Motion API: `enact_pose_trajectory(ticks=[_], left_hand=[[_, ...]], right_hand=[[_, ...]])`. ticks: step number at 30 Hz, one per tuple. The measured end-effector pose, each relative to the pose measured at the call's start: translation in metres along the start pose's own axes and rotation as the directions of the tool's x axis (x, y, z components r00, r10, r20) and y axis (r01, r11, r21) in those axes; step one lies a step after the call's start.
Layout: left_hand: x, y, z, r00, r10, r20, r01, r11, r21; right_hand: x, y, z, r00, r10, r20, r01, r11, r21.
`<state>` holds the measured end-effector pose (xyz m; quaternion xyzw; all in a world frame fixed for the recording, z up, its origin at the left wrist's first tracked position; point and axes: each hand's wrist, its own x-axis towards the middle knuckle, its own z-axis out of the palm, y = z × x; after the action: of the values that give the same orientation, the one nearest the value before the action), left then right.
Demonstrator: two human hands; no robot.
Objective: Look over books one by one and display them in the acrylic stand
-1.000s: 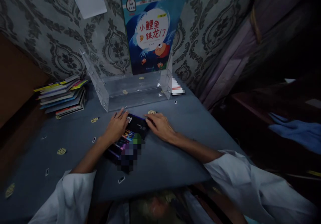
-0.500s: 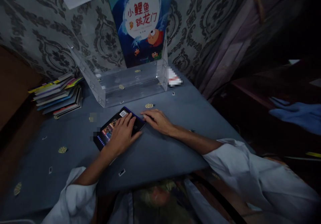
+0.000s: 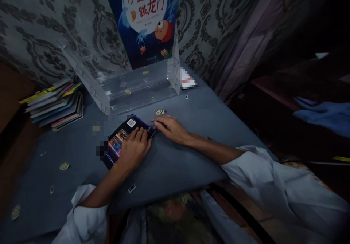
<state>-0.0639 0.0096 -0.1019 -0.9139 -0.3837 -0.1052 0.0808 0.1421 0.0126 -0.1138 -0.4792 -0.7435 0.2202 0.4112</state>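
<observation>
A dark book (image 3: 113,144), back cover up with a white barcode near its far corner, lies at an angle on the table. My left hand (image 3: 133,147) rests flat on the cover, fingers stretched out and close together, hiding its near right part. At the book's right corner is my right hand (image 3: 172,129), its thumb and forefinger drawn together on the edge. The fingertips partly hide that corner.
Behind the book stands a clear acrylic rack (image 3: 142,102), with an upright blue picture book (image 3: 153,43) at its back. A stack of books (image 3: 58,103) is at the left. Pineapple prints dot the grey tablecloth (image 3: 175,178). A blue cloth (image 3: 325,118) lies far right.
The left thumb has drawn in against the fingers, and the left hand has slid slightly on the cover. My right hand stays at the book's corner. The whole view has shifted a little.
</observation>
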Motion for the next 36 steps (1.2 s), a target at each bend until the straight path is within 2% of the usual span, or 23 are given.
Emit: enact_pose_trajectory(ticks=[10,18,21,26,28,32,36], left_hand=[[0.001,-0.001,-0.001,1.000,-0.022,0.005,0.022,0.995,-0.096],[0.001,-0.001,-0.002,1.000,-0.012,-0.004,0.012,0.997,-0.077],[0.000,0.000,0.000,0.999,-0.038,0.006,0.039,0.993,-0.114],[0.000,0.002,0.000,0.999,-0.036,0.016,0.037,0.996,-0.083],[0.001,0.000,-0.005,0.999,-0.028,0.023,0.030,0.996,-0.090],[0.004,-0.019,-0.016,0.997,-0.006,0.073,0.013,0.994,-0.104],[0.002,-0.044,-0.021,0.987,-0.125,0.099,0.130,0.990,-0.046]], right_hand=[[-0.001,-0.006,-0.004,0.996,-0.025,-0.087,0.029,0.998,0.049],[-0.005,-0.010,-0.005,0.990,-0.038,-0.137,0.049,0.995,0.082],[-0.006,-0.010,-0.005,0.993,-0.073,-0.096,0.078,0.995,0.054],[-0.004,-0.004,-0.001,0.974,-0.209,0.087,0.214,0.975,-0.052],[-0.004,-0.002,0.001,0.965,-0.233,0.123,0.245,0.965,-0.089],[-0.004,0.001,0.003,0.954,-0.287,0.091,0.296,0.948,-0.113],[-0.002,0.002,0.002,0.939,-0.333,0.084,0.343,0.927,-0.153]])
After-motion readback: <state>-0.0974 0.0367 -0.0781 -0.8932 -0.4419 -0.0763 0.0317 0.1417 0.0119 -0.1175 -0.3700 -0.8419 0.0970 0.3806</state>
